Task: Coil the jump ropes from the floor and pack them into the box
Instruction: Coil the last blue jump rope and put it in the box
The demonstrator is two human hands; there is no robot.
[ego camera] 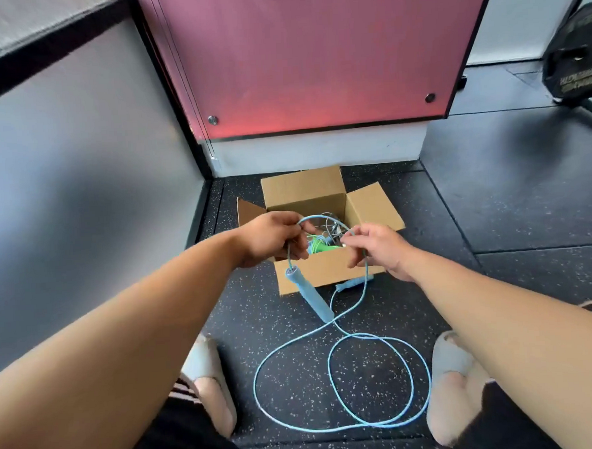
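Now gripping the light blue jump rope (pixel 255 386) with 2 hands at centre frame, just above and in front of the cardboard box (pixel 324 272). Curling the left hand (pixel 271 239) round the cord, thumb and fingers closed on it, a little left of centre. Pinching the same cord with the right hand (pixel 375 251), fingers bent round it, a little right of centre. Holding 1 raised arc of cord between the 2 hands, over the box opening.

Letting 1 blue handle (pixel 308 295) dangle on the cord below the left hand, tilted, lower end pointing down and right, in front of the box's front wall; touching the floor or not, cannot tell. Leaving the 2nd blue handle (pixel 354 283) lying low against the foot of the box front, below the right hand, partly hidden by it.

Trailing the rest of the cord down from the right hand onto the black speckled floor (pixel 496 282), spreading in 2 loose overlapping loops at lower centre, between 2 pale slippers (pixel 206 366) at lower left and lower right.

Showing the box with flaps open, sitting just above centre, near the base of a pink wall panel (pixel 313 51) filling the top centre. Showing inside the box a green rope (pixel 318 247) and a grey cord tangle (pixel 332 222), both partly hidden behind the hands. Showing a black weight plate (pixel 574 58) at the upper right edge and a grey wall (pixel 79 167) down the left side.
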